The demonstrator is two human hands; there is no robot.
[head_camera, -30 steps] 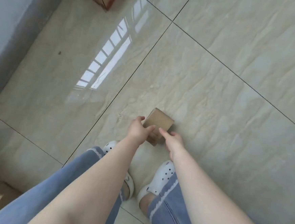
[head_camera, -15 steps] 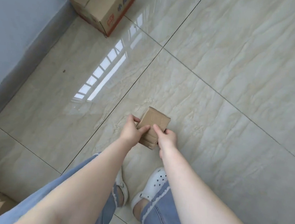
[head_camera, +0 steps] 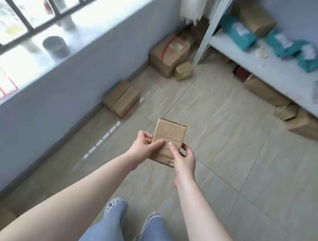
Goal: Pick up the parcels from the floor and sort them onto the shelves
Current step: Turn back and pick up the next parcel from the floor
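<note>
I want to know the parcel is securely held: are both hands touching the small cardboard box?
Touching. The head view shows the left hand and right hand gripping the small cardboard box, thumbs pressed on its top face.

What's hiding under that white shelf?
Under the white shelf brown cardboard boxes sit on the floor, plus something dark red. The shelf board covers whatever lies further back.

No legible text; labels on teal parcels (head_camera: 239,34) blurred
</note>
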